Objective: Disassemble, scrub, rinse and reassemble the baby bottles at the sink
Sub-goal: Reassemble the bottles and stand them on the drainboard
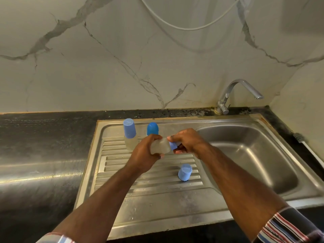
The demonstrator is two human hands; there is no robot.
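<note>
Above the steel drainboard (157,195) my left hand (142,155) grips the clear body of a baby bottle (160,146) held on its side. My right hand (186,142) grips the light blue collar (173,146) at its neck. A second bottle (130,135) with a light blue cap stands upright at the back left of the drainboard. Beside it stands a darker blue cap (152,128), whose lower part is hidden by my left hand. A loose light blue cap (185,172) lies on the drainboard ribs near the basin.
The sink basin (254,155) is to the right, with a chrome tap (235,95) behind it. A dark stone counter (43,137) runs to the left. A white hose (312,155) lies at the far right edge, and a marble-patterned wall stands behind.
</note>
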